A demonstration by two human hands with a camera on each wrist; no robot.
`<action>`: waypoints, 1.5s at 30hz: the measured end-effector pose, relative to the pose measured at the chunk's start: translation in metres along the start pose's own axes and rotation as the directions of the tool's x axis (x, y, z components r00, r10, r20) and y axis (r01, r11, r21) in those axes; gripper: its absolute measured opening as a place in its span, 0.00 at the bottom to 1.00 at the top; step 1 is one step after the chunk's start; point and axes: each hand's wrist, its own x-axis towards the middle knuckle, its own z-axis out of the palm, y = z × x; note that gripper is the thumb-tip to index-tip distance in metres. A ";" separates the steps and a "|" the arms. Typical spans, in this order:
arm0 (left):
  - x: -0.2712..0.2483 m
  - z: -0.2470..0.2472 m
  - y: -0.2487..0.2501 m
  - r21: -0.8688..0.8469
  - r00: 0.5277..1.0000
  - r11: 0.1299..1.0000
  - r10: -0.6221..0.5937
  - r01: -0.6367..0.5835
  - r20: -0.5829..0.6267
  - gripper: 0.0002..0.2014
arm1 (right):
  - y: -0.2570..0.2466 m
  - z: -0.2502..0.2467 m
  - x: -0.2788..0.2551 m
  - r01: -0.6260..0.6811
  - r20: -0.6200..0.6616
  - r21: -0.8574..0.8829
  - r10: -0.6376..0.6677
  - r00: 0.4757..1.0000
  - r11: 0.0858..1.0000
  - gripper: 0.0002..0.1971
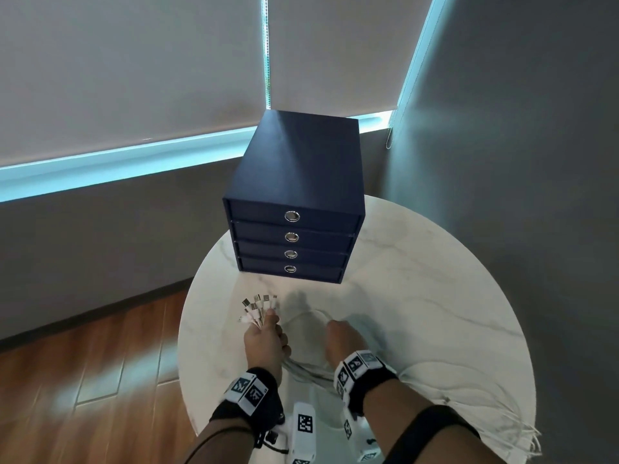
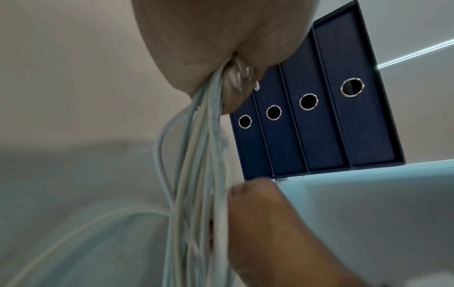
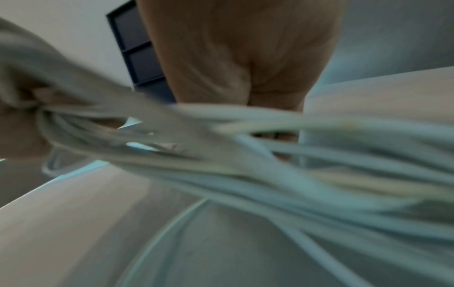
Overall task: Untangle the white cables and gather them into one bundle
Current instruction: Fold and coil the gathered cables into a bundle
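Fingers (image 2: 236,77) of the left hand (image 1: 266,343) are seen curled tight around the white cables (image 1: 303,366); in the left wrist view the nails are pressed against the strands just where they leave the fist. The cables are gripped close to their plug ends. The connectors (image 1: 259,304) fan out above the fist, pointing toward the drawer unit, metal tips splayed apart.

From the underside of the left hand the cables (image 2: 196,194) hang in a loose sheaf and run across toward the right hand (image 1: 340,339). A few strands loop away from the sheaf and lie on the table (image 1: 418,296).

The right hand is held palm down over the cables, between the left hand and the table's right half. How its fingers are set cannot be told: they are hidden under the hand in the head view, and the right wrist view is badly blurred. In that view the cables (image 3: 319,165) are seen passing just below the palm (image 3: 245,58). Contact is likely at the wrist side but is not confirmed.

The table is round with a white marbled top. A dark blue drawer unit (image 1: 294,202) with four drawers, each with a metal ring pull, stands at the far edge, well apart from the hands. A pale fringed cloth (image 1: 469,406) lies on the near right part of the table, its fringe hanging past the rim. Marker-printed bands are worn on both wrists.
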 end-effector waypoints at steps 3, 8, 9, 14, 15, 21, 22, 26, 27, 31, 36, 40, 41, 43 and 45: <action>0.000 0.002 0.000 0.005 1.000 1.000 -0.009 0.009 0.017 0.15 | 0.020 -0.004 -0.004 -0.129 -0.035 0.185 0.137 0.990 0.974 0.18; 0.005 0.007 -0.004 0.028 0.996 0.998 -0.060 0.058 0.060 0.13 | 0.029 -0.030 -0.003 -0.048 -0.079 0.732 0.155 0.985 0.680 0.12; 0.005 0.008 -0.004 0.025 0.995 0.997 -0.072 0.070 0.076 0.13 | 0.026 -0.038 -0.006 0.018 -0.103 0.792 0.104 0.989 0.610 0.11; 0.005 0.016 0.002 0.009 0.971 0.992 -0.122 0.123 0.205 0.23 | 0.008 -0.059 -0.031 0.315 -0.207 0.646 -0.237 0.949 0.696 0.12; 0.004 0.018 0.004 0.006 0.962 0.992 -0.124 0.126 0.243 0.26 | 0.006 -0.057 -0.034 0.340 -0.186 0.591 -0.286 0.940 0.732 0.14; -0.002 0.028 0.011 0.023 0.967 0.995 -0.103 0.100 0.231 0.10 | 0.017 -0.045 -0.044 0.354 -0.128 0.474 -0.334 0.934 0.807 0.12; -0.002 0.028 0.010 0.022 0.969 0.994 -0.111 0.109 0.221 0.08 | 0.022 -0.044 -0.045 0.343 -0.102 0.473 -0.336 0.936 0.811 0.11; 0.001 0.029 0.011 -0.025 0.981 0.996 -0.082 0.088 0.177 0.08 | 0.050 -0.041 -0.049 0.290 -0.017 0.474 -0.321 0.947 0.832 0.11; 0.002 0.028 0.011 -0.024 0.983 0.997 -0.067 0.072 0.170 0.08 | 0.060 -0.040 -0.048 0.276 -0.008 0.477 -0.310 0.951 0.834 0.11; 0.003 0.028 0.010 -0.018 0.989 0.999 -0.032 0.035 0.146 0.07 | 0.087 -0.048 -0.051 0.245 0.009 0.507 -0.289 0.957 0.827 0.07; 0.002 0.032 0.014 -0.020 0.996 1.000 -0.003 0.005 0.093 0.10 | 0.123 -0.047 -0.054 0.192 0.025 0.494 -0.234 0.972 0.848 0.12; 0.004 0.030 0.014 -0.074 0.996 0.997 0.006 0.000 0.085 0.10 | 0.174 -0.036 -0.040 -0.008 -0.067 0.410 0.039 0.997 0.912 0.11; 0.004 0.030 0.014 -0.093 0.995 0.996 0.009 0.000 0.096 0.10 | 0.185 -0.039 -0.038 -0.059 -0.119 0.424 0.120 0.986 0.904 0.10; 0.002 0.030 0.013 -0.138 0.990 0.990 0.010 0.010 0.141 0.10 | 0.197 -0.051 -0.036 -0.141 -0.217 0.406 0.245 0.945 0.903 0.09; -0.002 0.031 0.014 -0.133 0.983 0.991 0.013 0.012 0.186 0.10 | 0.200 -0.075 -0.034 -0.172 -0.338 0.399 0.318 0.886 0.901 0.08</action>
